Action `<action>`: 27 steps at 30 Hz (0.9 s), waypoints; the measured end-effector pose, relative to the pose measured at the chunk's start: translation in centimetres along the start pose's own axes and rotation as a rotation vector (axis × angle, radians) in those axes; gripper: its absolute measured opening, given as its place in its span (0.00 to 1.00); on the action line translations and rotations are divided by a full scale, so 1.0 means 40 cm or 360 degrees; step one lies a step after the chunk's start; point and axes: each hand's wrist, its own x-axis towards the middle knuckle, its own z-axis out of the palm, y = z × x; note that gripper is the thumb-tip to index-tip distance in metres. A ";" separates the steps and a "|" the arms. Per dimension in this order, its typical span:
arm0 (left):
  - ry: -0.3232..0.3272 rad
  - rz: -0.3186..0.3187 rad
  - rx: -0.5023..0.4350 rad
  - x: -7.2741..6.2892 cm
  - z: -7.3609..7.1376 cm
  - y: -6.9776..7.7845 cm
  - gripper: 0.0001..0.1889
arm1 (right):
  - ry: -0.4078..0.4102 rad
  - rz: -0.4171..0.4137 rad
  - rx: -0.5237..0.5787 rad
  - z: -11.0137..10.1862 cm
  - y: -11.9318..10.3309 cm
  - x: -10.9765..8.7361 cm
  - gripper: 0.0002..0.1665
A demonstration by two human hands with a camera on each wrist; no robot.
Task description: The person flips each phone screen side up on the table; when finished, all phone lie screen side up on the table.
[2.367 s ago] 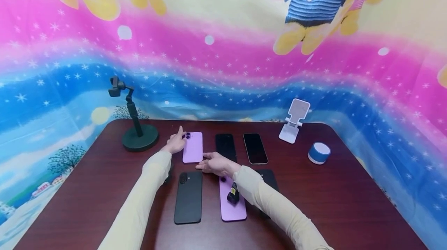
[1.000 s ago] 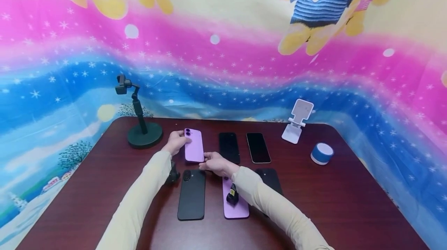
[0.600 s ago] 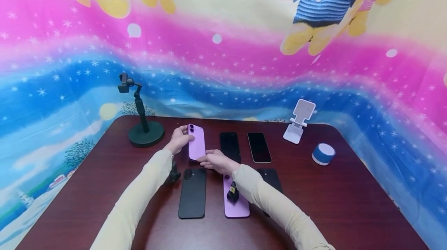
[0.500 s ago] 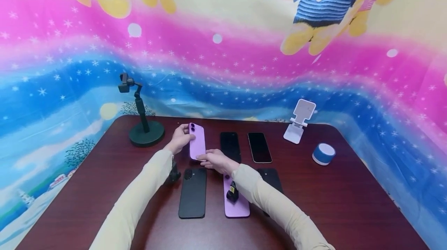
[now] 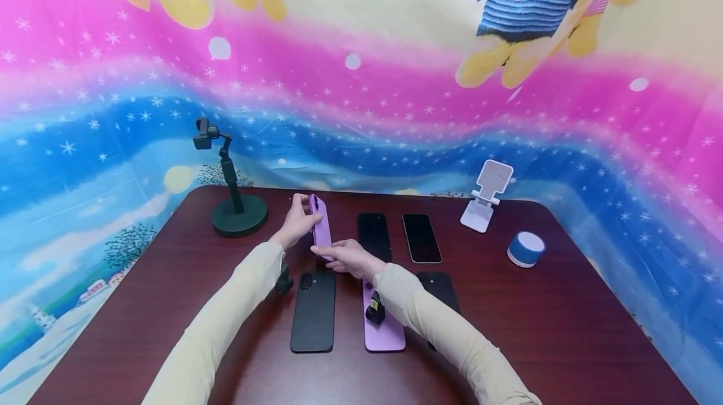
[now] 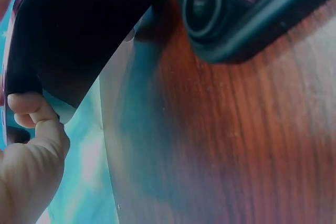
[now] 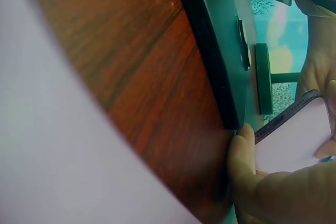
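A purple smartphone (image 5: 322, 224) is held tilted up off the table, its camera end raised. My left hand (image 5: 297, 223) grips its left side, thumb on the purple back and fingers on the screen side. My right hand (image 5: 353, 259) pinches its lower end. The left wrist view shows the dark screen (image 6: 79, 35) with fingers of the left hand (image 6: 34, 150) against it. In the right wrist view the pale purple back (image 7: 296, 135) lies between both hands. Nearest below is a black phone (image 5: 313, 312), lying face down.
Another purple phone (image 5: 384, 333) and a dark phone (image 5: 439, 292) lie partly under my right arm. Behind lie two more phones, one black (image 5: 373, 235), one dark-screened (image 5: 422, 238). A green stand (image 5: 240, 215), a white phone stand (image 5: 480, 213) and a blue-white cylinder (image 5: 525, 249) stand around.
Flat on the table at first, the purple phone has been gripped by the left hand, lifted and turned nearly edge-on. The right hand has moved from beside its lower corner to holding that end.
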 end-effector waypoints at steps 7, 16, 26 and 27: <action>-0.0119 -0.0070 -0.0123 0.004 -0.013 -0.011 0.22 | 0.0032 -0.0042 -0.0050 0.001 0.002 0.006 0.45; -0.0196 -0.0178 -0.0304 -0.005 -0.017 -0.013 0.20 | 0.0084 -0.0076 -0.0158 -0.004 0.008 0.011 0.43; -0.0266 -0.0258 -0.0547 -0.022 -0.022 -0.012 0.12 | 0.0060 -0.0080 -0.0191 -0.010 0.009 0.015 0.38; -0.0271 -0.0251 -0.0540 -0.025 -0.026 -0.013 0.15 | 0.0053 -0.0082 -0.0189 -0.009 0.009 0.014 0.38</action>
